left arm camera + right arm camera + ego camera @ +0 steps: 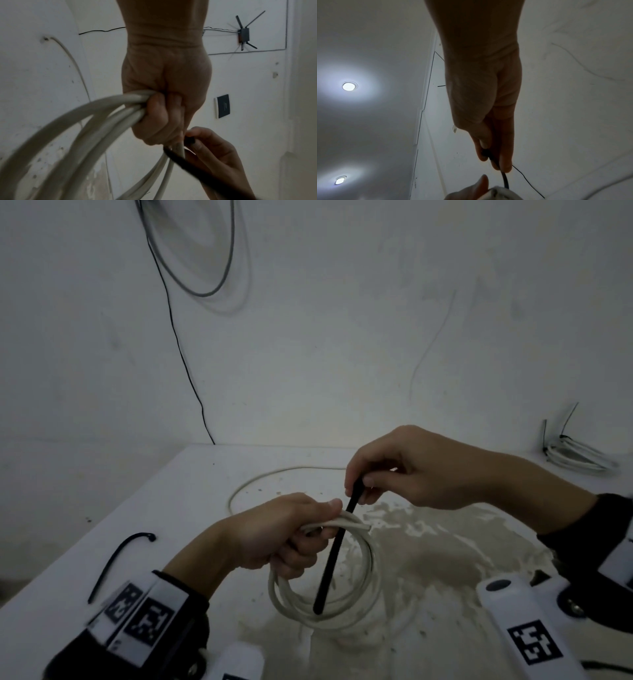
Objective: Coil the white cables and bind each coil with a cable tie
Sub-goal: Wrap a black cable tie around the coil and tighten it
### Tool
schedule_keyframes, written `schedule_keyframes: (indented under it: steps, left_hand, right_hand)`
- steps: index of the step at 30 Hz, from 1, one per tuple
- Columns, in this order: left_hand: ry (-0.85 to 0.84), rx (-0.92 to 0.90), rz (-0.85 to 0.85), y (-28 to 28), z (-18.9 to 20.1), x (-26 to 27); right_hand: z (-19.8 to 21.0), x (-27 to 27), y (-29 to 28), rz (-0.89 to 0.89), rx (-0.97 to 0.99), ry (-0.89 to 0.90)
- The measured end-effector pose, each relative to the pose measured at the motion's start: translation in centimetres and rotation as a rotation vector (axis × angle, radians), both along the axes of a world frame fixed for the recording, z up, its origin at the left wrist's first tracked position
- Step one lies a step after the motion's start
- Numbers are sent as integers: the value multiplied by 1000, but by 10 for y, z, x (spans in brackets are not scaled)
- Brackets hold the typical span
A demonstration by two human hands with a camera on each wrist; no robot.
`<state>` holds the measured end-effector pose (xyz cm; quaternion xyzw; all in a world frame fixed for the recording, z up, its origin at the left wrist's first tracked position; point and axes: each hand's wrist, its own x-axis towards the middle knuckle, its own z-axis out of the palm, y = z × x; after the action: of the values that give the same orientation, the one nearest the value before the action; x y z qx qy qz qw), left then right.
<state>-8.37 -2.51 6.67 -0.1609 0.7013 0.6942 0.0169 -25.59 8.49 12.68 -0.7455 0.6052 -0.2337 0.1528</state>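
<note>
I find no words, brands or numbers I can read. My wrist bands (pixel 144 616) and the white wrist mount (pixel 534 642) behind my grip carry only black-and-white square code markers. The dark wall plate (pixel 223 106) past my left hand (pixel 164 94) bears a print too small to read.

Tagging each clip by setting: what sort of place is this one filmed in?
Probably a plain indoor room used as a makeshift workspace, not a fitted workshop: a worn white table against bare white walls, a wall-mounted router with loose wiring, and recessed ceiling lights.
</note>
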Motion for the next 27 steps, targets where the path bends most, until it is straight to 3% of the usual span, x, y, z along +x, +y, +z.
schedule_keyframes:
  steps: [7,14,21,24,27]
  left_hand:
    - [-130,-263,78,10,5,-7]
    - [-113,-483,201,16,9,-12]
    - [-154,-679,233,9,3,-15]
    - [-64,-602,189,7,-1,-17]
    - [42,-338,265,6,-2,-17]
  right_hand:
    - [-6,-1,-4,-18,18,12]
    - [-12,-3,-11,-21,17,73]
    - [-16,-7,-13,-11,-4,-87]
    - [-20,-9,-15,-11,-27,-117]
    - [-29,-11,-17,-57,-121,-142]
